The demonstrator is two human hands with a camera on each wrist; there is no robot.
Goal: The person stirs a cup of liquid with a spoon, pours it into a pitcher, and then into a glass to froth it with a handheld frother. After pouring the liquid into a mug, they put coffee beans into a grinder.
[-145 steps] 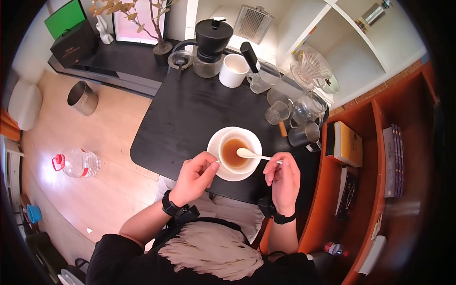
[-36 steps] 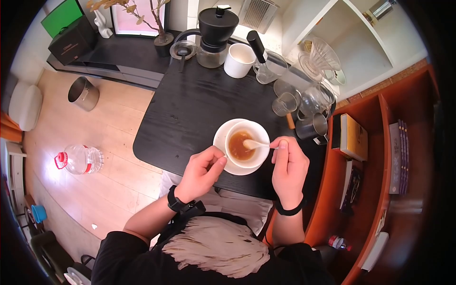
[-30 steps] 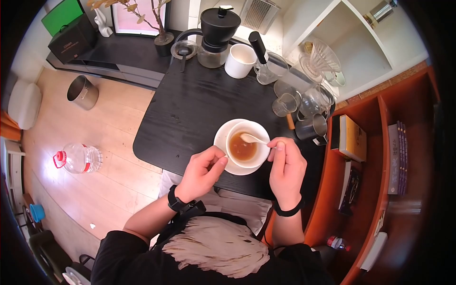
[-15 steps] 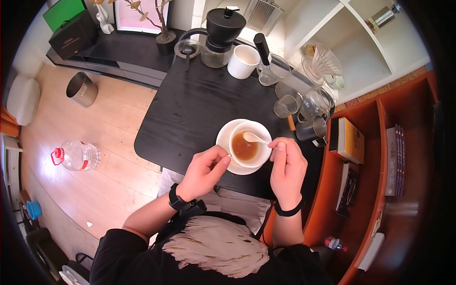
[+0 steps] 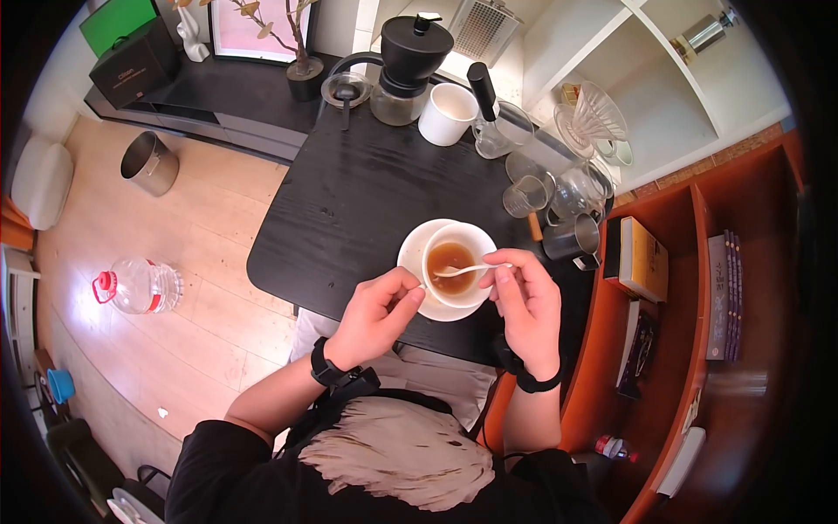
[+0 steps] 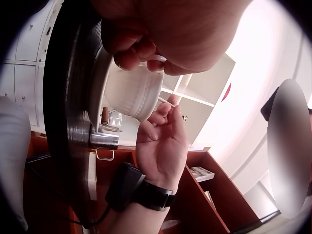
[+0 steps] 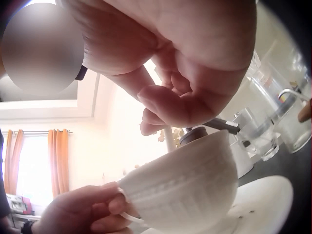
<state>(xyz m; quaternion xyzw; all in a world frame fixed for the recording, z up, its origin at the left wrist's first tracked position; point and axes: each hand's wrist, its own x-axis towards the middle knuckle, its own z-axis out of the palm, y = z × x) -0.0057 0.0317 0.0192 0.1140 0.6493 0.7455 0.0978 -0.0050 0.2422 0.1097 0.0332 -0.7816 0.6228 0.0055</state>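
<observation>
A white cup (image 5: 479, 248) of amber-brown liquid (image 5: 452, 254) stands on a white saucer (image 5: 408, 255), near the front of the black table. My left hand (image 5: 377, 316) pinches the cup's handle (image 7: 130, 217) between thumb and fingers, as the right wrist view shows. On the opposite side, my right hand (image 5: 529, 316) pinches the end of a white spoon (image 5: 467, 269) between thumb and fingertips. The spoon slants across the rim with its bowl dipped in the liquid. In the left wrist view, the cup's ribbed wall (image 6: 131, 90) is seen between the two hands.
Along the table's back stand a coffee grinder (image 5: 410, 61), a white mug (image 5: 448, 114) and glass vessels (image 5: 527, 195). A metal pitcher (image 5: 572, 240) sits at the right, beside a reddish bookshelf (image 5: 646, 336). A large water bottle (image 5: 144, 286) and a bin (image 5: 150, 164) stand on the floor.
Throughout, the left hand stays at the cup handle. The spoon shifts about within the cup. Since half a second ago its bowl has dipped lower in the liquid, and the right hand's fingers have turned.
</observation>
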